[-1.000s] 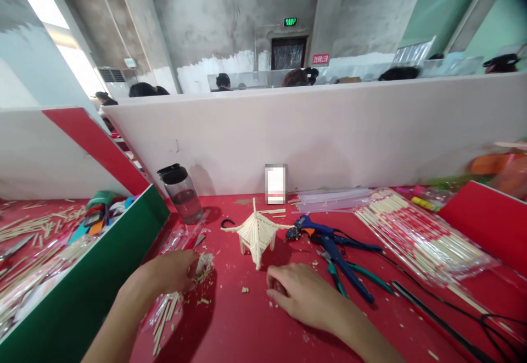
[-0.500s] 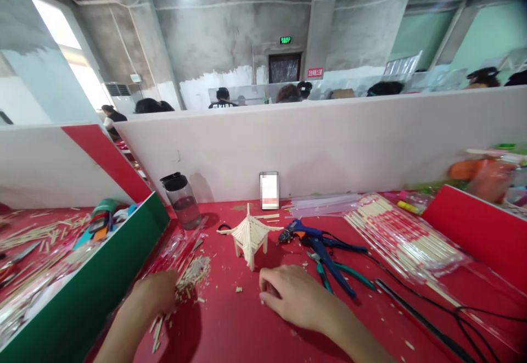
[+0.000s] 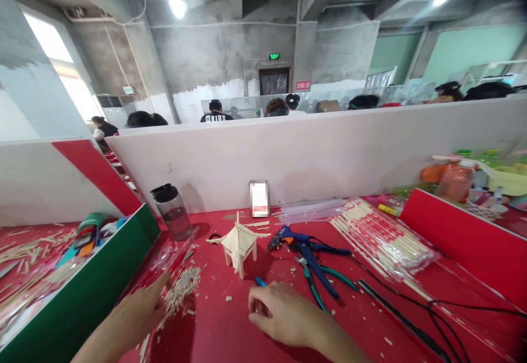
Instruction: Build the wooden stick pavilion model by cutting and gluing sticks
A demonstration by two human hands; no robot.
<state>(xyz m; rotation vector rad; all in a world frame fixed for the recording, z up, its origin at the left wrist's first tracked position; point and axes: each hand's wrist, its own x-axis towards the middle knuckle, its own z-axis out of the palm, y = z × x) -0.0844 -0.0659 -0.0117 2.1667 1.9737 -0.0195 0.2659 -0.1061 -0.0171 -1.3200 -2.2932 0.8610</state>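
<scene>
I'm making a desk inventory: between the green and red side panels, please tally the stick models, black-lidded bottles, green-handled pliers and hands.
Stick model: 1
Black-lidded bottle: 1
Green-handled pliers: 1
Hands: 2, left hand and right hand
Total: 5

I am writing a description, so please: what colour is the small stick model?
The small stick model is pale cream; best seen in the head view.

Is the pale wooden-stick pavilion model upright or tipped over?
Upright: the pavilion model stands on its legs on the red tabletop, roof peak pointing up.
</scene>
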